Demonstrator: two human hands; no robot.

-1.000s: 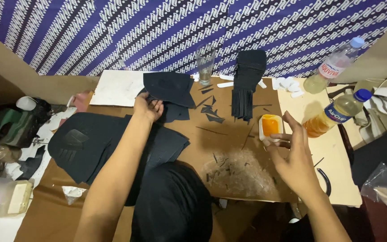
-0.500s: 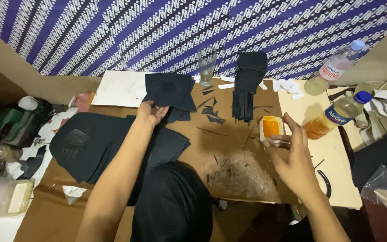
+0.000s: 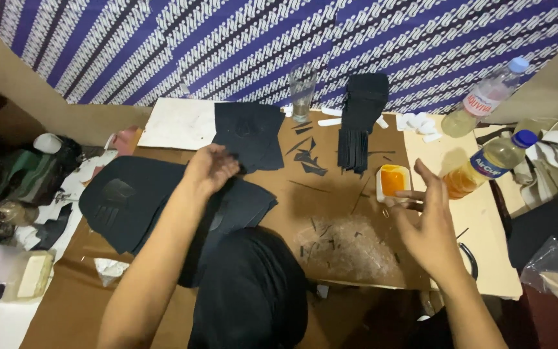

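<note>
My left hand [image 3: 211, 169] hovers palm up with loosely curled fingers just in front of a pile of black cut sheets [image 3: 250, 132]; nothing shows in it. My right hand [image 3: 424, 223] is raised at the right with its fingers spread. Its fingertips point at a small white tub of orange glue [image 3: 392, 181] and nearly touch it. A large black shaped piece [image 3: 130, 200] lies under my left forearm. A black bundle [image 3: 253, 291] sits close to me, low in view.
On the brown board [image 3: 330, 194] are a stack of black strips [image 3: 363, 116], black offcuts [image 3: 308, 158] and a patch of dried glue with scraps [image 3: 350, 249]. A glass [image 3: 302, 90], a white sheet [image 3: 179, 123] and two bottles [image 3: 485, 97] [image 3: 485, 161] stand around. Clutter lies left.
My left hand has come off the pile of black sheets, drawn a little toward me and turned palm up. My right hand has stayed by the glue tub.
</note>
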